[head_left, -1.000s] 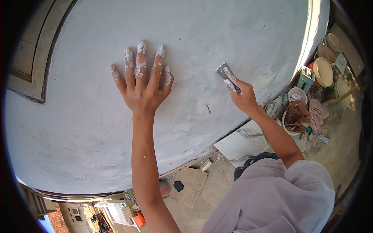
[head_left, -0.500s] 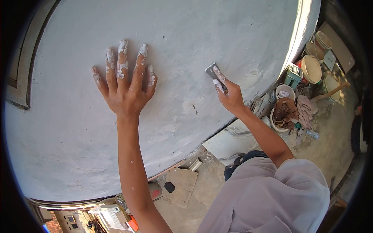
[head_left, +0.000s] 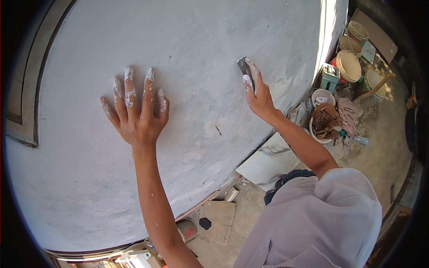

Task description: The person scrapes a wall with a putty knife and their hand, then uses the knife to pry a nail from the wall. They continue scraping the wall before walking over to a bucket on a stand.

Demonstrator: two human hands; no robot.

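A pale grey plastered wall (head_left: pixel 192 89) with rough patches and small pits fills most of the view. My left hand (head_left: pixel 138 114) lies flat on it at the left, fingers spread, white paste on the fingertips and nothing held. To the right, my right hand (head_left: pixel 259 96) grips a small dark scraper (head_left: pixel 244 67) between thumb and fingers, its edge at the wall surface. White paste coats that thumb and forefinger too. A small dark gouge (head_left: pixel 218 130) shows in the wall between my hands.
A framed opening (head_left: pixel 27 102) is at the left edge. Buckets (head_left: pixel 348 66), a green container (head_left: pixel 330 77) and a bin of scraps (head_left: pixel 326 120) stand at the right. Below are a pale panel (head_left: pixel 268 161) and a board (head_left: pixel 218 219) on the floor.
The view has shifted slightly. My right hand and the scraper have moved up the wall relative to the gouge, and the scraper is turned more upright. My left hand remains spread on the wall.
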